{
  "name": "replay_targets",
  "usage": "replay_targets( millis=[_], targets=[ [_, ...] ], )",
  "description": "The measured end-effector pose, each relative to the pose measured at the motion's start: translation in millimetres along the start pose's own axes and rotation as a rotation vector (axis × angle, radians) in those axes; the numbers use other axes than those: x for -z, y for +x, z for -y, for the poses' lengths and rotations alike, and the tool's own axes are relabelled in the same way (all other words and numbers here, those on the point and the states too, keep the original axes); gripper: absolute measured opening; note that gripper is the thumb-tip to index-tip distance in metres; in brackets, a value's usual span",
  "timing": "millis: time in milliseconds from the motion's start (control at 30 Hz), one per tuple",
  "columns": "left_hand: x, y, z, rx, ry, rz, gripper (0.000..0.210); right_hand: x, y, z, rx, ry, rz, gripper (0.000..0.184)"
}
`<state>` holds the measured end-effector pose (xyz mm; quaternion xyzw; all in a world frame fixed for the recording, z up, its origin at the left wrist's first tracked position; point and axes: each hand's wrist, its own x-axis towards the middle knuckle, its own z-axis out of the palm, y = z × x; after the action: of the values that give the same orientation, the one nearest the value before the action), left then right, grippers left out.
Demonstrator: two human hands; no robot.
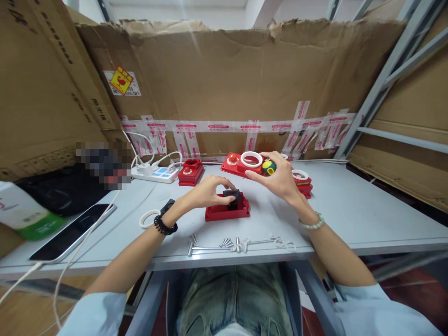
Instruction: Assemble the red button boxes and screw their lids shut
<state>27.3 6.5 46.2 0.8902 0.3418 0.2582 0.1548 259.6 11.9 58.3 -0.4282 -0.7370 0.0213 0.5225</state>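
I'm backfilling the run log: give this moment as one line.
left hand: grip on black part in red base; right hand: near white ring, hold unclear; screws: on table

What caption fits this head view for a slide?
Left hand holding black part at red base, right hand near a white ring.

Black part (238, 200) (partly hidden, perhaps upright) in an oblong red base (224, 216)

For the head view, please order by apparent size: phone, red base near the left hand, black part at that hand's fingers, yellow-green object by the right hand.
1. Phone, clearly largest.
2. Red base.
3. Black part and yellow-green object: both look small and partly hidden, so their order is unsure.
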Motion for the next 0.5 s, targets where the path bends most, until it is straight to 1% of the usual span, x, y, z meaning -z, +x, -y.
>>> replay_targets(
  millis=[500],
  targets=[
    [1.8, -0.5, -3.1, 0.001, 0.018, 0.011, 0.020, -0.8, -0.2, -1.3, 0.006, -0.007, 0.003, 0.058]
  ],
)
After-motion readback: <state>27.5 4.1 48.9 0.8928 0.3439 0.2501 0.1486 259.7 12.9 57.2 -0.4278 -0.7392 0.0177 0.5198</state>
